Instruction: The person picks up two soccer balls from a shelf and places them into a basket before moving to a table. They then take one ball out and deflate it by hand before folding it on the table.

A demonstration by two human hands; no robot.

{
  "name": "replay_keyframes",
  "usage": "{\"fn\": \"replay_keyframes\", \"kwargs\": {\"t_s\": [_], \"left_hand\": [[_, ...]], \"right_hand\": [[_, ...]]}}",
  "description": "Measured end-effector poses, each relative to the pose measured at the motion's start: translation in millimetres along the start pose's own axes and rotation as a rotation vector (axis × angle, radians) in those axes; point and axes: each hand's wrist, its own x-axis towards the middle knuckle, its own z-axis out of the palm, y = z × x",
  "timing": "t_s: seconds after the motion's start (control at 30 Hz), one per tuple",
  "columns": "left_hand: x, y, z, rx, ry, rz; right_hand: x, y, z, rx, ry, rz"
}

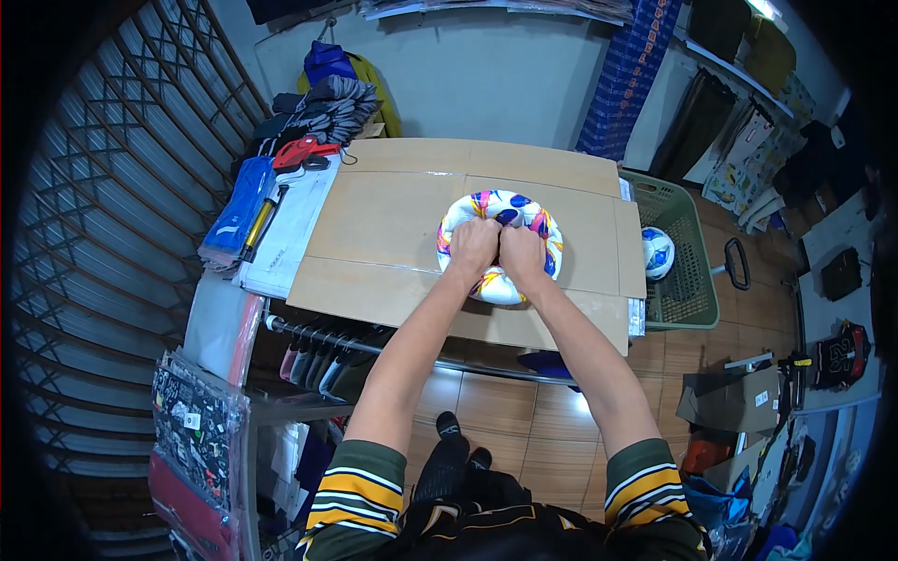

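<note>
A white ball with pink, blue and yellow patches lies on a cardboard sheet, caved in at the middle like a bowl. My left hand is a closed fist pressed into the hollow on its left side. Beside it, my right hand is also a fist, pushed into the same hollow from the right. The two fists nearly touch. The undersides of my fingers are hidden, and nothing shows in either hand.
A green basket with another ball stands right of the table. On the left are a yellow-and-black pump, a blue package and folded clothes. Below the table edge, garments hang from a rail.
</note>
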Motion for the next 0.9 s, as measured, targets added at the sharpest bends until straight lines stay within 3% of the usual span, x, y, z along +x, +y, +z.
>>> {"fn": "replay_keyframes", "kwargs": {"t_s": [0.9], "left_hand": [[2.6, -3.1, 7.7, 0.02, -0.001, -0.008]], "right_hand": [[0.3, 0.7, -0.4, 0.014, 0.011, -0.001]]}}
